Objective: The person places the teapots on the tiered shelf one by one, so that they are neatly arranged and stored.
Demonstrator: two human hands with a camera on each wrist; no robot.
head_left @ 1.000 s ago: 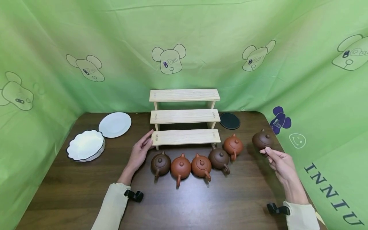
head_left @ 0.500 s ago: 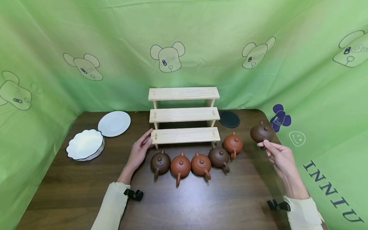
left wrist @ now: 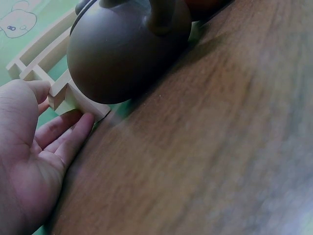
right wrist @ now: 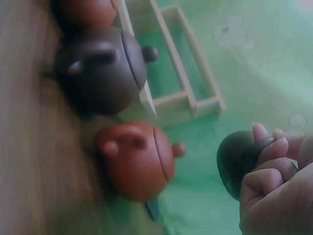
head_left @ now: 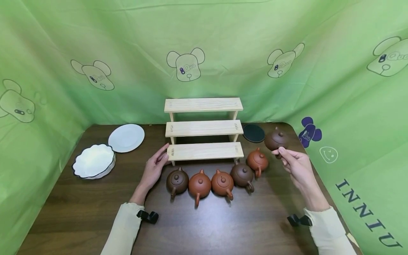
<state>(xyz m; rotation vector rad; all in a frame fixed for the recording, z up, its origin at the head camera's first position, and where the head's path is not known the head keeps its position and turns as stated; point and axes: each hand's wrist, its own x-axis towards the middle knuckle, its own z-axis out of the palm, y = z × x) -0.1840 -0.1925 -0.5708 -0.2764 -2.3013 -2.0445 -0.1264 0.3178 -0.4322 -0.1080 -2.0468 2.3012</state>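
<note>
The person's right hand (head_left: 298, 168) is gripping, between thumb and fingers, the handle of a round, dark brown clay teapot (head_left: 276, 139). This teapot is in the air above the dark wood-grain table (head_left: 191, 230), near its far right corner; in the head view it appears just right of a flat, round black disc (head_left: 254, 133). The left hand (head_left: 153, 171) has its fingers extended and not curled around anything; the fingertips touch the left end of the lowest step of a pale wooden three-step stand (head_left: 205, 151). Before this stand, five more teapots are standing upright in a curved row: from left to right, a dark brown pot (head_left: 177, 181), a reddish-orange pot (head_left: 199, 185), a second reddish-orange pot (head_left: 222, 183), a second dark brown pot (head_left: 242, 175) and a third reddish-orange pot (head_left: 257, 161). At the left side, a smooth white plate (head_left: 126, 138) lies beside a white dish with a dark wavy rim (head_left: 94, 162).
</note>
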